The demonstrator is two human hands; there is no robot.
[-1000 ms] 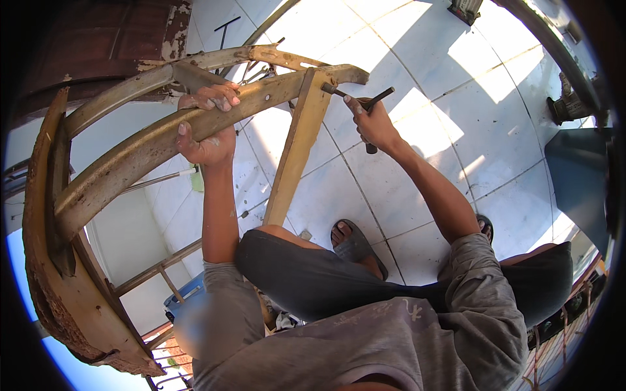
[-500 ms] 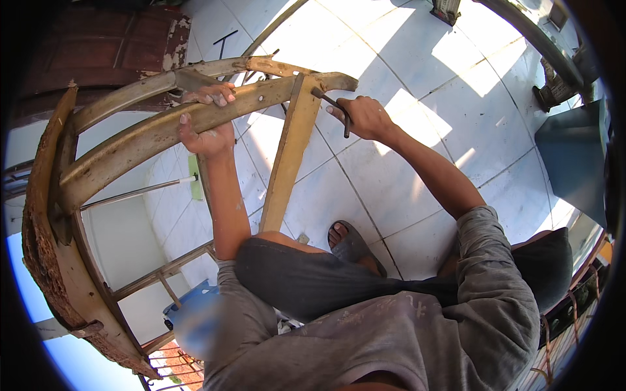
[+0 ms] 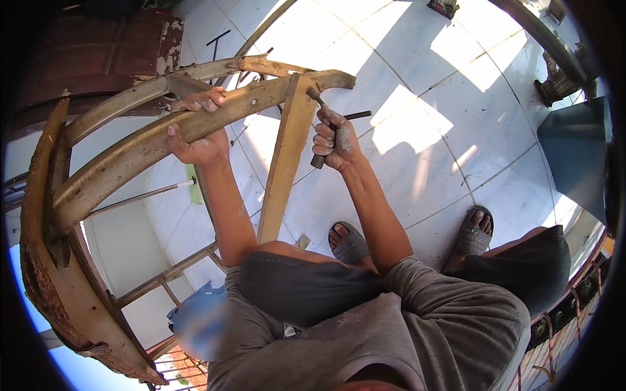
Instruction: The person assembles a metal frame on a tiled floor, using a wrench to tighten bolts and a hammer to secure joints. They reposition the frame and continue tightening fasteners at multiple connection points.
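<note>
A curved wooden chair frame stands tilted in front of me, with its curved arm rail running from lower left to upper right. My left hand grips this rail from below, its thumb and fingers wrapped round the wood. My right hand is closed round a dark T-handle wrench. The wrench's tip meets the rail at its joint with the straight wooden leg. Part of the wrench is hidden inside my fist.
Another T-shaped tool lies on the white tiled floor. At far left is a dark red panelled door with peeling edges. A blue-grey bin stands at right. Below left are a wooden ladder-like frame and something blue.
My right hand has turned the wrench, its crossbar now at another angle, and the grip has shifted from fingertips to a fist. My right forearm has swung inward. The left hand keeps its hold.
</note>
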